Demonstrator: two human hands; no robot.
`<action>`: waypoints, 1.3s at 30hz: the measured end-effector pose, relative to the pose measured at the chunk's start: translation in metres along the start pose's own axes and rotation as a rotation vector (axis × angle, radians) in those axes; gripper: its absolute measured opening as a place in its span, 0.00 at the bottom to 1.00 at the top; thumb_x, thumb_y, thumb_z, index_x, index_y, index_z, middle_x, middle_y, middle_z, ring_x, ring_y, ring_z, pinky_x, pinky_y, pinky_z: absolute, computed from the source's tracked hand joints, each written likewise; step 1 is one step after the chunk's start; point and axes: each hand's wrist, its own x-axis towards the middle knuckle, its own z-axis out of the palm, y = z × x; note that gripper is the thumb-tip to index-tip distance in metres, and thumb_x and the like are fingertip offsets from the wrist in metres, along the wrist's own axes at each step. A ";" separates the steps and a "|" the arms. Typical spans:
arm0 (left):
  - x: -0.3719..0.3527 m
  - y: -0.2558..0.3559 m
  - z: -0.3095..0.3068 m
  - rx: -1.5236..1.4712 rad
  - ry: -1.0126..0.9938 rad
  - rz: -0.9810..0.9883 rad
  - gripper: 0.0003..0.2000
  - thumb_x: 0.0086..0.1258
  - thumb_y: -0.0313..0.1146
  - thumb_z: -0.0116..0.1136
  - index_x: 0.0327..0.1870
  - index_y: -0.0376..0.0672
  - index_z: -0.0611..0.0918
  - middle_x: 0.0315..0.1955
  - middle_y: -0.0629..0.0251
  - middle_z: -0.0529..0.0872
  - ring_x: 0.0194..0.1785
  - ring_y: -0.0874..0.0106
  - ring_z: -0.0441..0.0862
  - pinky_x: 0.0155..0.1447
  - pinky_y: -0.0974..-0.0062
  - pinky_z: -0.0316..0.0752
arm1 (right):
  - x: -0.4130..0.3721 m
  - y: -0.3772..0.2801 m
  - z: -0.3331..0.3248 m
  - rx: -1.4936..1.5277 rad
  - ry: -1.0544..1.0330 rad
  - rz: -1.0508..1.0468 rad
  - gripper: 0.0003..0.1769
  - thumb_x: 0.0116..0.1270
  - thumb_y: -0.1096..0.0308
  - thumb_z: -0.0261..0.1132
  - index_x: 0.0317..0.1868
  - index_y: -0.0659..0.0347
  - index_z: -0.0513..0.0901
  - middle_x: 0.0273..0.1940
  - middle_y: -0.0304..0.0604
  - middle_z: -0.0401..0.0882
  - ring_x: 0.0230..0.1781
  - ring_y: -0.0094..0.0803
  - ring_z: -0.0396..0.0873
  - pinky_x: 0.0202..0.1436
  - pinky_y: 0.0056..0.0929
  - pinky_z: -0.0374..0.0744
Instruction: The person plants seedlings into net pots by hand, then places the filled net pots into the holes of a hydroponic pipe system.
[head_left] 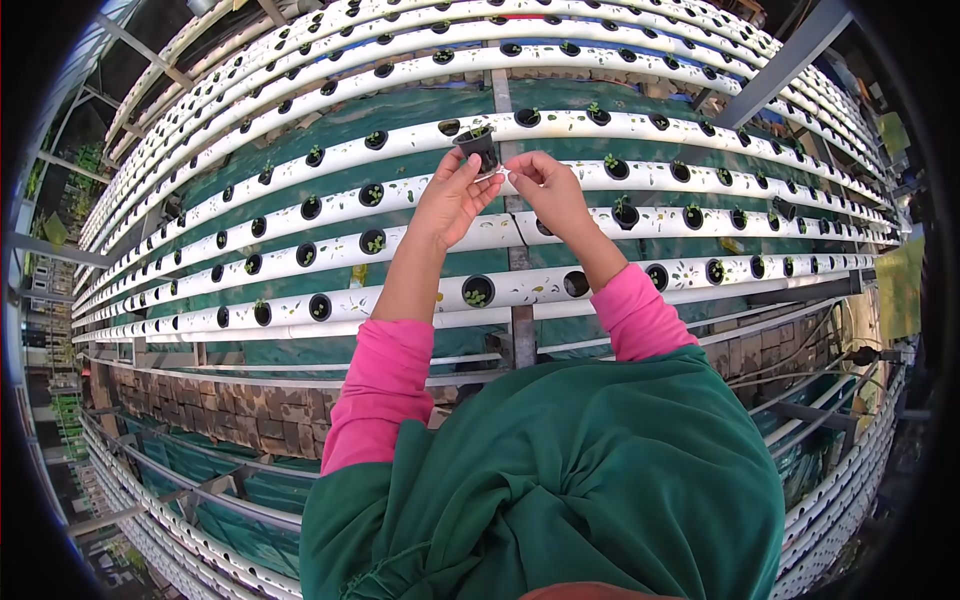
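Observation:
My left hand (pixel 458 203) grips a small black net pot (pixel 479 150) and holds it tilted above the white pipes. Small green leaves (pixel 480 131) show at the pot's top. Close against the pot's lower end, my right hand (pixel 548 190) has thumb and forefinger pinched on a thin white strand (pixel 503 173). Behind the pot runs a white pipe (pixel 420 137) with an uncovered round hole (pixel 449 128) just left of the pot. Another hole (pixel 545 227) is partly hidden by my right hand.
Rows of white pipes with black pots and seedlings (pixel 478 291) stretch across the view. Green sheeting (pixel 345 110) lies beneath them. A grey metal post (pixel 785 62) slants at the upper right. Nearer my body are rails and a brick strip (pixel 230 410).

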 end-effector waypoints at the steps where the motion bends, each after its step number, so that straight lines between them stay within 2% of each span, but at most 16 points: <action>1: 0.001 0.001 0.003 0.002 0.000 0.002 0.18 0.71 0.34 0.59 0.58 0.47 0.68 0.46 0.60 0.81 0.47 0.69 0.82 0.52 0.74 0.78 | 0.000 0.001 0.001 -0.006 0.007 0.005 0.10 0.63 0.72 0.65 0.45 0.64 0.83 0.37 0.40 0.83 0.35 0.24 0.79 0.40 0.24 0.77; 3: 0.004 0.000 0.009 0.047 0.107 0.026 0.15 0.72 0.36 0.58 0.55 0.46 0.71 0.46 0.59 0.83 0.49 0.67 0.82 0.53 0.71 0.78 | 0.000 0.002 0.004 -0.011 0.014 0.008 0.10 0.63 0.71 0.65 0.44 0.64 0.83 0.38 0.41 0.84 0.35 0.25 0.79 0.40 0.23 0.77; 8: 0.008 -0.006 0.020 0.031 0.158 0.065 0.15 0.72 0.38 0.58 0.55 0.47 0.71 0.45 0.60 0.83 0.48 0.68 0.82 0.53 0.72 0.77 | -0.001 0.003 0.014 -0.026 0.159 0.006 0.14 0.59 0.63 0.70 0.42 0.62 0.85 0.39 0.45 0.81 0.37 0.31 0.78 0.41 0.29 0.77; 11: 0.009 -0.011 0.027 0.021 0.208 0.086 0.15 0.73 0.39 0.58 0.55 0.47 0.71 0.42 0.64 0.83 0.44 0.71 0.81 0.51 0.72 0.77 | -0.005 -0.008 0.017 -0.110 0.279 -0.063 0.15 0.56 0.62 0.72 0.42 0.60 0.85 0.39 0.46 0.79 0.38 0.34 0.76 0.42 0.31 0.76; 14: 0.012 -0.017 0.026 0.022 0.209 0.092 0.15 0.73 0.40 0.58 0.55 0.48 0.72 0.40 0.68 0.82 0.41 0.73 0.80 0.50 0.73 0.76 | -0.004 0.001 0.020 -0.141 0.313 -0.159 0.14 0.55 0.64 0.72 0.41 0.60 0.85 0.39 0.46 0.78 0.40 0.36 0.75 0.45 0.32 0.75; 16: 0.014 -0.020 0.026 0.023 0.191 0.092 0.15 0.72 0.40 0.58 0.55 0.48 0.72 0.40 0.69 0.81 0.41 0.74 0.79 0.50 0.73 0.75 | -0.004 0.005 0.019 -0.125 0.295 -0.143 0.14 0.55 0.64 0.72 0.41 0.60 0.85 0.40 0.46 0.78 0.41 0.36 0.75 0.46 0.33 0.75; 19: 0.013 -0.025 0.024 0.022 0.142 0.134 0.15 0.69 0.36 0.62 0.53 0.48 0.73 0.43 0.67 0.81 0.44 0.76 0.78 0.50 0.76 0.74 | -0.009 0.001 0.010 -0.057 0.279 -0.108 0.14 0.55 0.67 0.71 0.42 0.60 0.83 0.41 0.46 0.78 0.44 0.39 0.75 0.49 0.34 0.74; 21: 0.010 -0.031 0.022 0.285 0.115 0.283 0.18 0.67 0.30 0.63 0.55 0.44 0.73 0.45 0.66 0.81 0.47 0.77 0.77 0.52 0.77 0.74 | -0.010 -0.011 -0.004 -0.004 0.280 -0.088 0.14 0.55 0.68 0.70 0.42 0.60 0.82 0.42 0.46 0.79 0.45 0.42 0.75 0.51 0.35 0.73; 22: 0.008 -0.032 0.020 0.284 0.116 0.283 0.18 0.67 0.30 0.63 0.55 0.44 0.73 0.45 0.66 0.81 0.47 0.77 0.77 0.52 0.77 0.74 | -0.010 -0.021 -0.015 -0.133 0.257 -0.240 0.14 0.56 0.71 0.69 0.44 0.59 0.82 0.45 0.44 0.78 0.47 0.39 0.76 0.50 0.34 0.74; 23: 0.006 -0.033 0.018 0.421 0.068 0.357 0.20 0.65 0.27 0.63 0.57 0.43 0.72 0.46 0.66 0.81 0.48 0.77 0.78 0.52 0.77 0.74 | -0.011 -0.030 -0.026 -0.262 0.233 -0.392 0.14 0.56 0.74 0.69 0.45 0.57 0.82 0.49 0.42 0.77 0.48 0.35 0.76 0.49 0.33 0.75; 24: 0.004 -0.035 0.016 0.557 0.021 0.430 0.22 0.64 0.23 0.63 0.58 0.41 0.72 0.47 0.66 0.81 0.49 0.78 0.78 0.53 0.78 0.75 | -0.011 -0.036 -0.033 -0.263 0.231 -0.391 0.14 0.56 0.74 0.69 0.45 0.57 0.82 0.49 0.42 0.77 0.48 0.35 0.76 0.49 0.33 0.75; 26: 0.001 -0.041 0.014 0.585 0.024 0.432 0.24 0.63 0.22 0.64 0.60 0.40 0.71 0.48 0.66 0.81 0.49 0.77 0.78 0.53 0.78 0.75 | -0.010 -0.044 -0.045 -0.466 0.077 -0.637 0.13 0.54 0.74 0.67 0.41 0.53 0.82 0.47 0.44 0.78 0.49 0.47 0.75 0.52 0.40 0.73; 27: 0.001 -0.043 0.013 0.613 0.026 0.437 0.26 0.62 0.20 0.64 0.62 0.39 0.71 0.48 0.66 0.81 0.50 0.77 0.79 0.53 0.78 0.76 | -0.011 -0.043 -0.051 -0.553 -0.021 -0.633 0.14 0.54 0.73 0.66 0.42 0.48 0.83 0.49 0.43 0.78 0.51 0.45 0.75 0.52 0.42 0.73; 30: 0.005 -0.047 0.015 0.634 0.004 0.458 0.26 0.61 0.21 0.65 0.62 0.40 0.72 0.48 0.66 0.81 0.49 0.78 0.80 0.52 0.80 0.76 | -0.013 -0.043 -0.057 -0.686 -0.122 -0.580 0.17 0.55 0.72 0.66 0.46 0.46 0.84 0.49 0.45 0.78 0.51 0.45 0.75 0.51 0.42 0.73; 37: 0.007 -0.051 0.029 0.683 0.021 0.478 0.24 0.61 0.24 0.66 0.60 0.41 0.76 0.47 0.66 0.77 0.49 0.78 0.79 0.51 0.79 0.76 | 0.001 -0.024 -0.072 -0.717 -0.191 -0.598 0.20 0.57 0.69 0.67 0.52 0.44 0.84 0.46 0.48 0.78 0.49 0.46 0.77 0.49 0.43 0.76; 39: 0.006 -0.052 0.031 0.889 0.041 0.532 0.26 0.64 0.24 0.64 0.64 0.38 0.71 0.45 0.64 0.82 0.48 0.78 0.80 0.53 0.78 0.77 | 0.001 -0.025 -0.074 -0.729 -0.208 -0.578 0.19 0.57 0.70 0.67 0.51 0.47 0.84 0.45 0.49 0.78 0.48 0.47 0.78 0.48 0.43 0.77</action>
